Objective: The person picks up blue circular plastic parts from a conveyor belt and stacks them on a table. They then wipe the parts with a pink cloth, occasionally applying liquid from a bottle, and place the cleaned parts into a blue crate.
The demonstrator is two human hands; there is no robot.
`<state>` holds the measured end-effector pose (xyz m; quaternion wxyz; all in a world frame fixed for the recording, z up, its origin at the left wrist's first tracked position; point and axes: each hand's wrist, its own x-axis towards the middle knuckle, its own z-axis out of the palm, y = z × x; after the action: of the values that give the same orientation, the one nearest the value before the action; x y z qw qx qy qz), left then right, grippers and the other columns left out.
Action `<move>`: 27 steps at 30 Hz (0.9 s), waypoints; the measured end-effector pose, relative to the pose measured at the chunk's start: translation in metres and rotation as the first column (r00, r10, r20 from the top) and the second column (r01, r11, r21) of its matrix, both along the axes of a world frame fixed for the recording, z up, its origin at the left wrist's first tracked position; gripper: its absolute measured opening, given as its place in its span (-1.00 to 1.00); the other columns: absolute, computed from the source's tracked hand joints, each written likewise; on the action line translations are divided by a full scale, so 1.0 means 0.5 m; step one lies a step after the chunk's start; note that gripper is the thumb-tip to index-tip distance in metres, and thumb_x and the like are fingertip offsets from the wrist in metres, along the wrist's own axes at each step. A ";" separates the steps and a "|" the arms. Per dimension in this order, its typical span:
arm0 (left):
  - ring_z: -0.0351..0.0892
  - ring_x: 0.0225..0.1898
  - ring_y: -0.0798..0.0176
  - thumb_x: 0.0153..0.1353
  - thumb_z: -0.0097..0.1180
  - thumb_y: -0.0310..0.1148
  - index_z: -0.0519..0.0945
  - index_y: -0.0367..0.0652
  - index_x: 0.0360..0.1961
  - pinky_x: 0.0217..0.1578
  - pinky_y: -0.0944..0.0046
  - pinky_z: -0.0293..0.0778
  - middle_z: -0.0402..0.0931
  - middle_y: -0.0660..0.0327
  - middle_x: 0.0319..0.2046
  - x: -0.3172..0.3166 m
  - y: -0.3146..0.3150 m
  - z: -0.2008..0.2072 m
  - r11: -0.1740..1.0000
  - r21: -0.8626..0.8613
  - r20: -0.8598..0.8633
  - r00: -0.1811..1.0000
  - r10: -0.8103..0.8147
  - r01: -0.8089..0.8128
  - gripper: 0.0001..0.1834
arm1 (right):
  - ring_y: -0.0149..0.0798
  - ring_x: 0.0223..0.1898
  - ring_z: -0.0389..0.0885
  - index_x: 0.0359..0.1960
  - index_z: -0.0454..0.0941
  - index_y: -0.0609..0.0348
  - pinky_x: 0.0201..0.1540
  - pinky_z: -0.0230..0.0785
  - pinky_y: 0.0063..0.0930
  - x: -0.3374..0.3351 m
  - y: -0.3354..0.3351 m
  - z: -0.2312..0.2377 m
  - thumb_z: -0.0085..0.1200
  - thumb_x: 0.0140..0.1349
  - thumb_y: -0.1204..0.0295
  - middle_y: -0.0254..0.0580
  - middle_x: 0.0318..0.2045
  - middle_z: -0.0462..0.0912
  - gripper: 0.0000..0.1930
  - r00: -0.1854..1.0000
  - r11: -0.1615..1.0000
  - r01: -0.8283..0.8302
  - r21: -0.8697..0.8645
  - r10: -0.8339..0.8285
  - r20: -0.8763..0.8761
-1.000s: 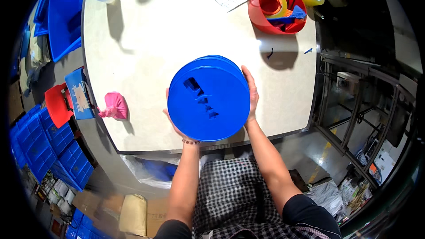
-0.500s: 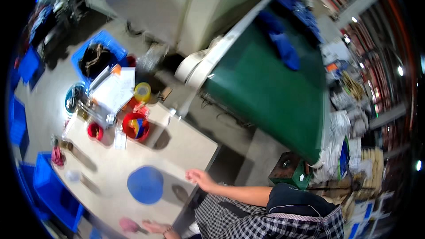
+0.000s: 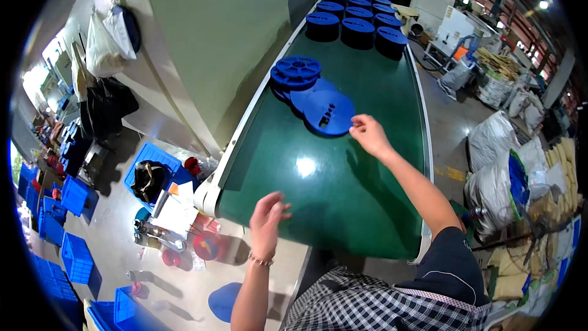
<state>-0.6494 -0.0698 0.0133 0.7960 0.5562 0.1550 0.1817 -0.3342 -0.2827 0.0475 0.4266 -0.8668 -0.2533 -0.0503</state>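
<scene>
A flat blue plastic disc (image 3: 329,112) with a small cluster of cut-outs lies on the green conveyor belt (image 3: 367,208). It overlaps other blue discs (image 3: 301,95) behind it, beside a spoked blue disc (image 3: 296,72). My right hand (image 3: 370,135) is at the disc's right rim, fingers bent and apart; it does not visibly grip the disc. My left hand (image 3: 268,220) hangs over the belt's near left edge, empty, its fingers loosely curled, apart and slightly blurred. On the pale table (image 3: 245,248) below, a blue round piece (image 3: 225,301) is partly covered by my left forearm.
Rows of blue round spools (image 3: 358,32) stand farther up the belt. A large pale machine housing (image 3: 214,43) rises along its left side. Red containers (image 3: 206,246) and papers (image 3: 177,211) crowd the table's far end. White sacks (image 3: 493,175) stand right of the belt.
My view has swung from the table toward the belt. Both hands have moved from the table to over the belt, the right one reaching the blue disc.
</scene>
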 end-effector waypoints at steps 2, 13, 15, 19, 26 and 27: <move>0.58 0.08 0.17 0.46 0.06 -0.32 0.41 -0.31 0.26 0.00 0.21 0.59 0.49 0.07 0.14 0.159 -0.045 0.023 0.995 0.063 -0.009 0.997 -0.077 0.078 -0.56 | -0.05 -0.01 0.65 0.19 0.49 0.27 0.08 0.49 -0.23 0.131 -0.036 0.008 0.28 0.21 0.16 0.10 0.03 0.60 -0.41 0.993 0.988 0.114 -0.106 -0.110 0.042; 0.54 -0.51 0.39 0.29 0.30 -0.36 0.31 -0.27 0.01 -0.43 0.39 0.54 0.57 0.21 -0.40 0.513 -0.081 0.027 0.969 -0.101 -0.168 0.964 0.208 -0.227 -0.55 | -0.23 -0.20 0.65 0.16 0.45 0.33 -0.09 0.50 -0.41 0.245 0.027 0.036 0.38 0.19 0.19 -0.09 -0.22 0.68 -0.38 0.775 0.958 -0.182 0.220 0.278 -0.568; 0.59 -0.31 0.35 0.32 0.23 -0.37 0.42 -0.21 -0.03 -0.23 0.26 0.57 0.57 0.24 -0.29 0.500 -0.041 0.048 0.954 -0.267 -0.185 0.979 0.086 -0.135 -0.70 | -0.30 -0.28 0.62 0.04 0.57 0.27 -0.16 0.49 -0.46 0.253 0.025 0.070 0.30 0.26 0.16 -0.19 -0.32 0.68 -0.53 0.722 0.923 -0.300 0.239 0.384 -0.575; 0.57 -0.07 0.29 0.33 0.19 -0.40 0.50 -0.10 -0.07 0.01 0.10 0.52 0.56 0.30 -0.10 0.449 0.029 0.048 0.891 -0.444 -0.091 0.994 0.058 -0.092 -0.81 | -0.23 -0.18 0.63 -0.08 0.67 0.26 -0.07 0.47 -0.35 0.326 0.128 0.076 0.25 0.28 0.16 -0.09 -0.18 0.68 -0.61 0.919 0.918 -0.383 0.107 0.390 -0.054; 0.53 0.03 0.20 0.30 0.09 -0.54 0.52 -0.21 -0.02 0.13 0.10 0.48 0.53 0.20 -0.01 0.265 0.042 0.026 0.903 -0.371 -0.130 0.975 0.178 -0.215 -0.77 | 0.48 0.38 0.16 0.53 0.00 0.02 0.36 -0.04 0.45 0.341 0.432 -0.007 0.33 -0.02 -0.21 0.43 0.35 0.24 0.15 0.860 0.909 -0.214 -0.357 0.349 0.373; 0.53 0.04 0.20 0.29 0.07 -0.55 0.51 -0.23 0.00 0.13 0.10 0.48 0.53 0.19 -0.01 0.248 0.048 0.015 0.907 -0.367 -0.093 0.979 0.183 -0.204 -0.74 | 0.43 0.31 0.29 0.48 0.09 0.03 0.29 0.11 0.42 0.345 0.449 -0.010 0.30 0.05 -0.17 0.41 0.26 0.35 0.04 0.863 0.915 -0.157 -0.372 0.310 0.398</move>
<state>-0.5256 -0.0458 0.0206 0.8608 0.3808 0.2636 0.2109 -0.1618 -0.0581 0.0424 0.2097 -0.8521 -0.4543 -0.1535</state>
